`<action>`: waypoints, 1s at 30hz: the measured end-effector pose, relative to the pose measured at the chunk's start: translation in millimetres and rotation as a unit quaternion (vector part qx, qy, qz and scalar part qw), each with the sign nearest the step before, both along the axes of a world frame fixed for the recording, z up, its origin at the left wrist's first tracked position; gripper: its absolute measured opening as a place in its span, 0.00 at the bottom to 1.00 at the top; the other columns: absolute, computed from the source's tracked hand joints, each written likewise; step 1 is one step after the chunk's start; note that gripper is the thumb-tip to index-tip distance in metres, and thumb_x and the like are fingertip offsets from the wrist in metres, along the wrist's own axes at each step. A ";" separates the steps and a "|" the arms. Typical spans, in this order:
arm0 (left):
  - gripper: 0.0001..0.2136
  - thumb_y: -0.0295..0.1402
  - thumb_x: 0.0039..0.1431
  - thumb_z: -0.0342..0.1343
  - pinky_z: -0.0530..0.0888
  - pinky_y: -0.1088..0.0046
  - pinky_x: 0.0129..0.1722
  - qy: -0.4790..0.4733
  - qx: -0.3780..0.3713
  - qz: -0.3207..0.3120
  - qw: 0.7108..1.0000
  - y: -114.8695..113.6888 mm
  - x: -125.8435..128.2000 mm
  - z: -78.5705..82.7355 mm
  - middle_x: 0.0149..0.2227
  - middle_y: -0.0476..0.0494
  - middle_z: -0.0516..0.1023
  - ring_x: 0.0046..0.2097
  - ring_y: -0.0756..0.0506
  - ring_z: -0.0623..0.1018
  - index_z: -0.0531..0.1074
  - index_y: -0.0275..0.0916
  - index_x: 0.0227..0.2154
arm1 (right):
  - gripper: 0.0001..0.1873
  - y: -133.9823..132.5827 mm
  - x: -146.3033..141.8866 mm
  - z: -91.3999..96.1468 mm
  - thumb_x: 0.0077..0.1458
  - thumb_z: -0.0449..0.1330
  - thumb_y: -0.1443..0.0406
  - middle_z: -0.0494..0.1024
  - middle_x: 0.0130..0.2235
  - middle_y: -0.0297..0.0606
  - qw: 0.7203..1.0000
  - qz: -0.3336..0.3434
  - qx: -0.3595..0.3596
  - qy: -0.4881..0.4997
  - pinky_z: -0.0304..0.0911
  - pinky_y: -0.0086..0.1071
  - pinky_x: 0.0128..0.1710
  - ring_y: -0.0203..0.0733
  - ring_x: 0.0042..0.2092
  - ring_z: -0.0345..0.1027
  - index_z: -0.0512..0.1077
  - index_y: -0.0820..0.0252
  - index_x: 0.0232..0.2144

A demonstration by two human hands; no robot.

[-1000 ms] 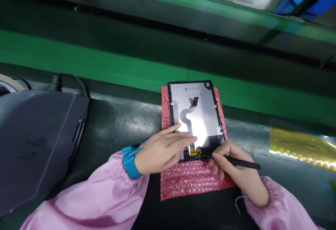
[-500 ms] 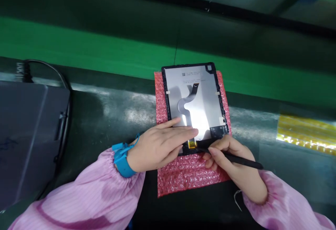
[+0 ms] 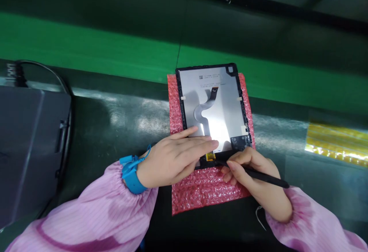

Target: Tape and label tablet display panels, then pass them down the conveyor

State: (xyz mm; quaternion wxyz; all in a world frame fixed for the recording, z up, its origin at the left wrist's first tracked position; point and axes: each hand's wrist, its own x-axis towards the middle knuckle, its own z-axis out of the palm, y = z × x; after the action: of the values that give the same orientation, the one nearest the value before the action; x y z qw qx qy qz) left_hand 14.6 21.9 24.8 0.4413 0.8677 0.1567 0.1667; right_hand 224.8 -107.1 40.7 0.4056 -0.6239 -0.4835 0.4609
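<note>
A tablet screen assembly [image 3: 227, 110] lies face down, its silvery back up inside a black frame. A dark flex cable [image 3: 198, 114] curves down its middle to a yellow connector patch [image 3: 211, 156] at the near edge. My left hand [image 3: 178, 156] lies flat, fingers stretched over the lower part of the screen and the cable. My right hand [image 3: 253, 171] is closed in a pen grip around a slim black tool [image 3: 267, 177]; whether it is a spudger or tweezers I cannot tell. The tool's tip points at the near edge, beside the yellow patch.
Red bubble wrap [image 3: 198, 198] lies under the screen on the dark green bench. A dark grey box-like device [image 3: 31, 144] with a black cable [image 3: 50, 66] stands at left. Yellow tape strips [image 3: 336, 144] lie at right. A blue wrist strap [image 3: 133, 177] circles my left wrist.
The camera view has shifted slightly. Both hands keep nearly the same place on the screen, and the black tool stays by the yellow patch.
</note>
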 end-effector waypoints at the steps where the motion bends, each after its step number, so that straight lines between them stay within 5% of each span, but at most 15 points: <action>1: 0.22 0.23 0.63 0.50 0.63 0.53 0.68 -0.002 0.016 -0.001 1.000 -0.2 -0.4 -0.5 0.58 0.42 0.77 0.58 0.42 0.78 0.69 0.40 0.59 | 0.10 -0.1 0.2 -0.2 0.63 0.63 0.64 0.81 0.27 0.33 1.000 0.002 0.001 -0.003 0.74 0.28 0.26 0.37 0.25 0.77 0.69 0.56 0.29; 12: 0.26 0.19 0.62 0.50 0.63 0.59 0.68 -0.050 0.149 -0.014 0.987 -0.1 -4.0 -6.1 0.57 0.38 0.78 0.61 0.47 0.74 0.59 0.35 0.63 | 0.08 0.0 1.0 2.0 0.63 0.62 0.66 0.82 0.27 0.32 1.000 0.015 0.009 -0.008 0.73 0.24 0.26 0.35 0.26 0.78 0.69 0.55 0.30; 30: 0.16 0.24 0.67 0.47 0.69 0.59 0.65 -0.050 0.215 -0.057 0.974 -3.2 -4.5 -5.0 0.42 0.49 0.84 0.57 0.45 0.76 0.73 0.41 0.51 | 0.09 -6.8 4.9 -1.3 0.64 0.62 0.65 0.81 0.27 0.31 0.998 -0.051 0.027 -0.013 0.70 0.25 0.23 0.33 0.22 0.73 0.69 0.56 0.30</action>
State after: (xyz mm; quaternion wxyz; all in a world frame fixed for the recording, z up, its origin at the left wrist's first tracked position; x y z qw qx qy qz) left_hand 10.1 18.7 19.7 0.2610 0.9402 0.0450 0.2140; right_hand 229.6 -113.9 39.4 0.4389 -0.6424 -0.4684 0.4187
